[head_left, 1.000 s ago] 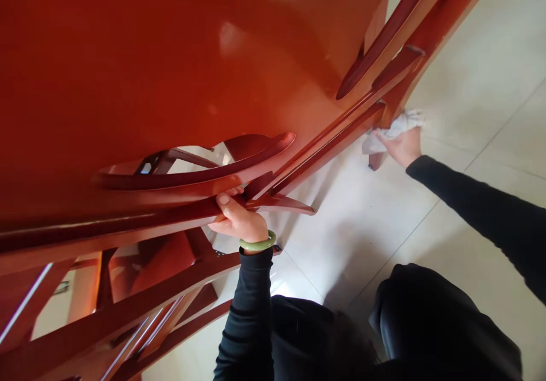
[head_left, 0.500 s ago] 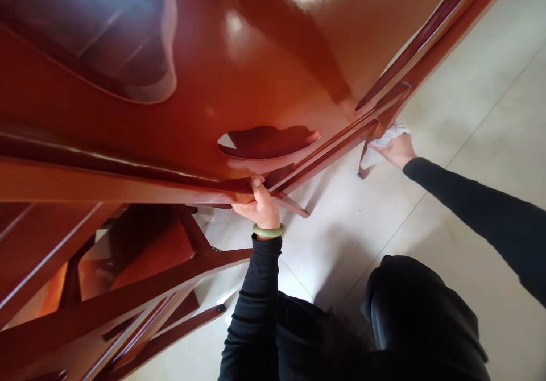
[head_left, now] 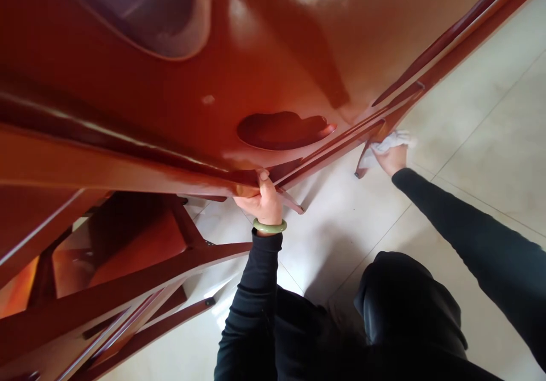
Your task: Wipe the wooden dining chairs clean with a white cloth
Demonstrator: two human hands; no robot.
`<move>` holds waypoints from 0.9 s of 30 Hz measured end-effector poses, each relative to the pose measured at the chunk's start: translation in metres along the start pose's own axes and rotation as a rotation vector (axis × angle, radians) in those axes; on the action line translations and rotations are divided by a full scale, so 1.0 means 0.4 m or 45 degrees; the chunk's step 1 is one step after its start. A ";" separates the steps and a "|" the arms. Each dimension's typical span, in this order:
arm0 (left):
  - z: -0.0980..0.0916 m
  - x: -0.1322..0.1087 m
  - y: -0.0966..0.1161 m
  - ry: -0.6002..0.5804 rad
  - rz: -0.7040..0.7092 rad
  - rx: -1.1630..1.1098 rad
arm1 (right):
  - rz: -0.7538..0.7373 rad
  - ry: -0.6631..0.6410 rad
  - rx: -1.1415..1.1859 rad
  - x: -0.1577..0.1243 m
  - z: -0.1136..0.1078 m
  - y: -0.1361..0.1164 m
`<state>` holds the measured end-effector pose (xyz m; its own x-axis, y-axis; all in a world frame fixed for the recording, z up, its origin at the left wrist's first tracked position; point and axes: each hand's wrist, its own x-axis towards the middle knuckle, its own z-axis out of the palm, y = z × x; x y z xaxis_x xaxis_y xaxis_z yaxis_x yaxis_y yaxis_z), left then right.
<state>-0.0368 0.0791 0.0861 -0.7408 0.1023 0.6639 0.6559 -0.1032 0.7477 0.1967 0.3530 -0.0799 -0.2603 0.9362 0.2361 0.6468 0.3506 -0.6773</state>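
Observation:
A glossy red-brown wooden table (head_left: 264,57) fills the upper left. My left hand (head_left: 263,200), with a green bangle (head_left: 269,227) on the wrist, is closed on the table's edge rail from below. My right hand (head_left: 391,157) reaches far out and is closed on a crumpled white cloth (head_left: 389,142), pressing it against the table's far leg (head_left: 379,136) near the floor. Both arms wear black sleeves.
Red-brown chair frames (head_left: 140,278) stand under the table at lower left. Pale floor tiles (head_left: 482,142) spread to the right. My knees in dark trousers (head_left: 405,307) are at the bottom centre.
The view has dropped closer under the table edge. My left hand kept its grip on the rail. My right hand with the cloth slid slightly down along the far leg.

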 end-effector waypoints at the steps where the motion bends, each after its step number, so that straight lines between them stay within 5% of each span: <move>1: 0.000 -0.003 -0.002 0.014 -0.022 -0.009 | 0.023 -0.034 0.001 -0.006 0.000 -0.001; 5: 0.001 -0.011 -0.009 0.006 -0.100 -0.097 | 0.052 -0.070 0.032 0.018 -0.069 -0.030; 11: 0.002 -0.012 -0.006 0.035 -0.141 -0.088 | -0.100 0.253 0.133 0.114 -0.218 -0.151; 16: -0.006 -0.010 -0.007 -0.018 -0.054 -0.125 | -0.093 0.303 0.334 0.083 -0.210 -0.218; 22: 0.000 -0.013 -0.027 0.075 -0.027 -0.066 | 0.165 -0.230 0.001 0.080 -0.266 -0.197; 27: -0.013 -0.012 -0.038 0.042 0.007 -0.114 | -0.098 0.045 -0.026 0.093 -0.217 -0.171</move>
<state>-0.0440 0.0749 0.0715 -0.7426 0.0687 0.6662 0.6455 -0.1918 0.7393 0.2049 0.3660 0.0359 -0.2848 0.9066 0.3115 0.6403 0.4217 -0.6420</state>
